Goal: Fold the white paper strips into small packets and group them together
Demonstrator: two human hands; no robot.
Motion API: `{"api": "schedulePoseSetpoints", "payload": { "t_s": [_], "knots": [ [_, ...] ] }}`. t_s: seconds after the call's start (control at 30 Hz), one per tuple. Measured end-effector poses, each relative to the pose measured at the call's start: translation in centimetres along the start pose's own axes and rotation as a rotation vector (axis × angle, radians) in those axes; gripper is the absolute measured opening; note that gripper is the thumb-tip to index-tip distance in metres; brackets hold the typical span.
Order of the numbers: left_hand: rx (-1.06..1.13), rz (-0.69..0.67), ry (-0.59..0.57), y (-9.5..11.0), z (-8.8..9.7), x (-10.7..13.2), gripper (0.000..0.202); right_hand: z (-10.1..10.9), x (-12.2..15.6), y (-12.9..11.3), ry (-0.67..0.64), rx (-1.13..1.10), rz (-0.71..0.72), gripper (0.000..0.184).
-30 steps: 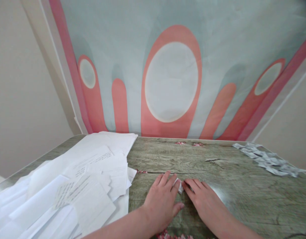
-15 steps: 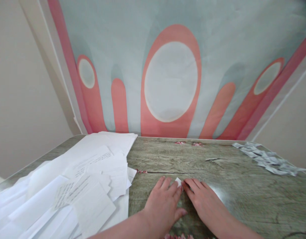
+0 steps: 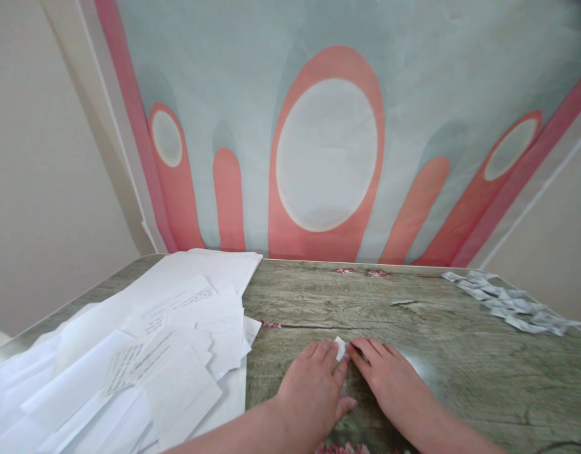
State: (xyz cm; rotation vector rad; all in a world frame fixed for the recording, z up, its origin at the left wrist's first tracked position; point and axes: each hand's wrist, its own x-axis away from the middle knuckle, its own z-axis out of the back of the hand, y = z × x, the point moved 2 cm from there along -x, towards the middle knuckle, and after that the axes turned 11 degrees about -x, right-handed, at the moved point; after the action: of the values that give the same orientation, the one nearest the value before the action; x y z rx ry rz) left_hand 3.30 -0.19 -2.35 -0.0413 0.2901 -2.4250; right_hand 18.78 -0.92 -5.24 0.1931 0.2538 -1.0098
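Remotely, I see the small white paper [image 3: 340, 347] to the right of the paper pile [image 3: 183, 394] — the left hand [image 3: 313, 386], fingers nearly together, thumb apart, partly covers it. The right hand [image 3: 388, 381], fingers together, is at its side farther from the pile — whether pinching, I cannot tell.

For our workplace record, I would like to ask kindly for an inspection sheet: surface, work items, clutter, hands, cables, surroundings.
Surface: wood-grain tabletop with pink patches in its pattern.
Work items: small white piece, partly covered by fingers.
Clutter: overlapping loose papers at left, some printed; pale folded-looking strips at far right.
Hands: left hand palm down, thumb apart from its fingers; right hand fingertips at the piece, grip unclear.
Cables: nothing seen.
Surroundings: backdrop with coral shapes; plain wall at left.
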Motion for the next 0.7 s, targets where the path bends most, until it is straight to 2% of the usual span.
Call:
{"api": "schedulePoseSetpoints", "payload": {
  "t_s": [0.33,0.47,0.7],
  "knots": [
    [0.018,0.004,-0.023,0.1,-0.4,0.2,0.058,-0.4,0.6,0.3,0.067,0.003,0.038,0.045],
    [0.009,0.007,0.014,0.0,-0.5,0.2,0.055,-0.9,0.7,0.4,0.065,0.03,0.054,0.045],
    [0.106,-0.032,0.085,-2.0,-0.1,-1.1,0.016,-0.6,0.1,1.0,-0.023,-0.022,0.071,0.041]
  ]
}}
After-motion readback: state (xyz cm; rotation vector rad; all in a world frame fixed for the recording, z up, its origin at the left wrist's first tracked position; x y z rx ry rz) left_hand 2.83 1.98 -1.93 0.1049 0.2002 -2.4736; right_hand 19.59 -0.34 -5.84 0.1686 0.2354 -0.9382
